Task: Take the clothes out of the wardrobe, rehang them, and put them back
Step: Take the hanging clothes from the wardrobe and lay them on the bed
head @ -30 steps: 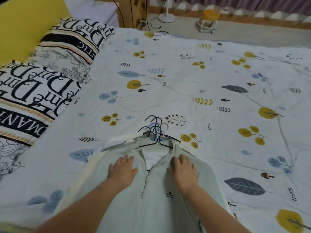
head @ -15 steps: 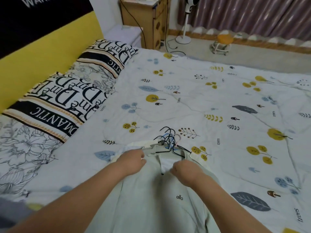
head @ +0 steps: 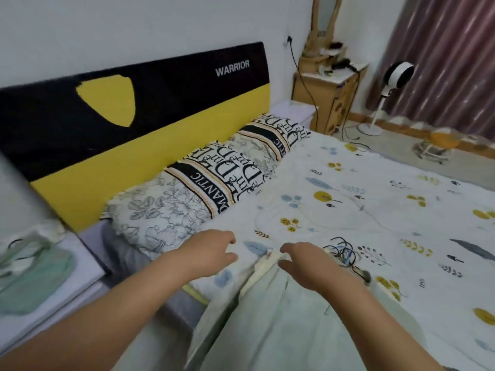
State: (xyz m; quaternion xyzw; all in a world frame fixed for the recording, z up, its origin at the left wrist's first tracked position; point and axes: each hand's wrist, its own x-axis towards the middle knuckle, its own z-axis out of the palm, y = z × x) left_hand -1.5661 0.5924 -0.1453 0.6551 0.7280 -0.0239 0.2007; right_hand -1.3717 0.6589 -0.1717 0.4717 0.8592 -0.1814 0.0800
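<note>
A stack of clothes lies on the bed, with a pale grey-green zip jacket (head: 281, 325) on top. Several dark wire hangers (head: 344, 254) stick out of the stack's collar end. My right hand (head: 305, 263) hovers over the jacket's shoulder, fingers spread and holding nothing. My left hand (head: 211, 249) floats just left of the stack, above the bed sheet (head: 375, 210), fingers loosely curled and empty. A cream garment edge (head: 261, 269) shows beneath the jacket.
Two patterned pillows (head: 214, 188) lie against the black and yellow headboard (head: 134, 116). A green garment (head: 34, 277) rests on a white surface at the left. A wooden nightstand (head: 326, 95), a white fan (head: 396, 76) and curtains stand beyond the bed.
Both hands have let go of the jacket's collar and lifted off, fingers opening. My view has swung up and left, bringing in the headboard.
</note>
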